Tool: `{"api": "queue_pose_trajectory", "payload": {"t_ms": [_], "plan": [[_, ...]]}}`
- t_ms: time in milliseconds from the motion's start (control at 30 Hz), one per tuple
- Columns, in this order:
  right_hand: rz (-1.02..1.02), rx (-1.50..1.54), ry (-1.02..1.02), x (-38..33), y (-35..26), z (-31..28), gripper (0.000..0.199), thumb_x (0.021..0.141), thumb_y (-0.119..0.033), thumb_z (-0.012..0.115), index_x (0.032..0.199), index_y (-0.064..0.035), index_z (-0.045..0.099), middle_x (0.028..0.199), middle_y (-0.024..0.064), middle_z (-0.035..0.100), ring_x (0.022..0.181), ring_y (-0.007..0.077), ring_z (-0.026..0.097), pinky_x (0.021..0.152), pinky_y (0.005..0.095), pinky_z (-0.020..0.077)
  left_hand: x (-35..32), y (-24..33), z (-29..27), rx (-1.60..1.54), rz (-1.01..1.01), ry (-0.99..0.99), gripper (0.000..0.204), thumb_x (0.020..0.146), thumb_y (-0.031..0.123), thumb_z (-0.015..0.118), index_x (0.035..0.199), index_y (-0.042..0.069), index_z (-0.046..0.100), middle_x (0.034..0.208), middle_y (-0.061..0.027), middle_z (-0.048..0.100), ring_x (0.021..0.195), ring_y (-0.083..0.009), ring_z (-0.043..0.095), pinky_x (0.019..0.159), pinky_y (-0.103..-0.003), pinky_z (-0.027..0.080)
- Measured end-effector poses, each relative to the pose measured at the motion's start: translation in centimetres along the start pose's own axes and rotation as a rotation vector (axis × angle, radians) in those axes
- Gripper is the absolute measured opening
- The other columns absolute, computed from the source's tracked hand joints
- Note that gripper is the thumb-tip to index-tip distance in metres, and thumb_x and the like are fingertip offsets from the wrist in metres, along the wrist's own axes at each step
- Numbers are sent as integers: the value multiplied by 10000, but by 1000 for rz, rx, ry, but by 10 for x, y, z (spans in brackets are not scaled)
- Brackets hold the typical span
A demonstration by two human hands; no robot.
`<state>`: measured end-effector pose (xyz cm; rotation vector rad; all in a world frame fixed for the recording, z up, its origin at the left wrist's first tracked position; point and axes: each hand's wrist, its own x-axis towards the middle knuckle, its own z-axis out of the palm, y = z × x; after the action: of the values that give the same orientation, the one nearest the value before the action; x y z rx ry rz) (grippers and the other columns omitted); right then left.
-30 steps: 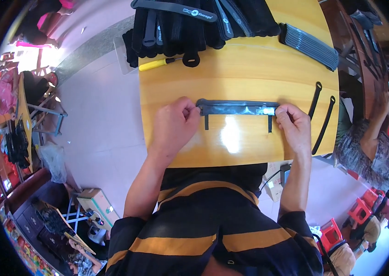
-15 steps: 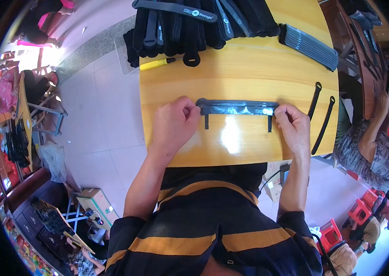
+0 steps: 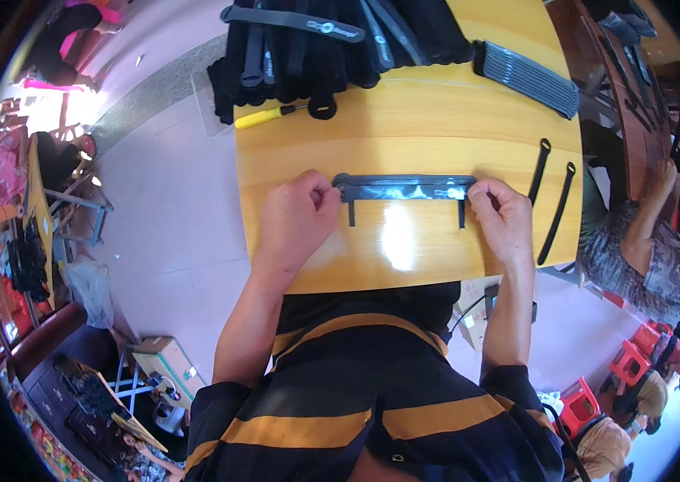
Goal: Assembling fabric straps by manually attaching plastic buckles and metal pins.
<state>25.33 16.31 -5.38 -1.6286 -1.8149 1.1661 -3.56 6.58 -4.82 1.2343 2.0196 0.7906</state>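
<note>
1. Left hand [image 3: 296, 221] rests on the wooden table [image 3: 436, 112] with its fingers curled, pinching the left end of a long black strap [image 3: 404, 188] between thumb and fingertips.
2. Right hand [image 3: 502, 218] mirrors it at the strap's other end, fingers bent and closed on that end.
3. Stretched flat between the two hands, the strap lies across the middle of the tabletop, roughly parallel to the near edge. It looks glossy along its length, as if covered by a clear sleeve, though that cannot be told for certain.
4. Two short black tabs hang down from the strap toward the person, one near each hand.
5. Right of the right hand, two loose black straps [image 3: 550, 201] with looped ends lie side by side, slanting toward the table's right edge and apart from the held strap.
6. At the far edge of the table sits a heap of black straps [image 3: 340, 40], well apart from the hands.
7. A yellow-handled screwdriver [image 3: 269, 116] lies just in front of that heap, at its left.
8. A flat bundle of dark strips [image 3: 526, 76] lies toward the far right corner.
9. Another person [image 3: 645, 257], in a patterned top, sits to the right beyond the table, one hand raised to a darker table there.
</note>
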Motion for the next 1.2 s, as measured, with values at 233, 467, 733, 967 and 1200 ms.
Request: {"api": "queue_pose_trajectory", "payload": {"t_ms": [233,467,733,967,1200], "plan": [[21,-66,-3,-1,-12,2,194,951,-181,687,871,-4,702,613,44,589,576,83,515,554,278,434,-2,-6,0,22,10,30,98,870,97,717,832,10,690,664,-145,675,567,-266,670,554,-370,506],[-3,-147,13,-1,-20,1,208,952,-195,671,870,-7,706,639,112,643,552,165,592,564,329,474,-1,-10,2,13,11,29,128,881,81,727,800,6,665,585,-43,581,527,-98,513,513,-300,421],[0,-237,31,0,-24,2,223,939,-223,670,855,-20,706,677,159,668,588,278,657,588,379,504,0,-7,-1,53,21,18,122,868,109,721,795,21,679,632,-127,664,537,-247,658,534,-364,495],[-15,-338,59,0,-25,6,246,928,-260,656,847,-34,710,735,185,692,691,380,691,657,449,541,0,-9,1,24,34,36,139,882,94,731,787,10,676,594,-58,614,525,-93,540,508,-296,431],[-24,-397,78,2,-27,7,252,927,-272,647,855,-42,722,776,207,700,734,409,691,690,470,546,1,-10,3,12,40,44,142,877,92,731,783,5,670,589,-67,612,516,-110,544,507,-308,439]]}}
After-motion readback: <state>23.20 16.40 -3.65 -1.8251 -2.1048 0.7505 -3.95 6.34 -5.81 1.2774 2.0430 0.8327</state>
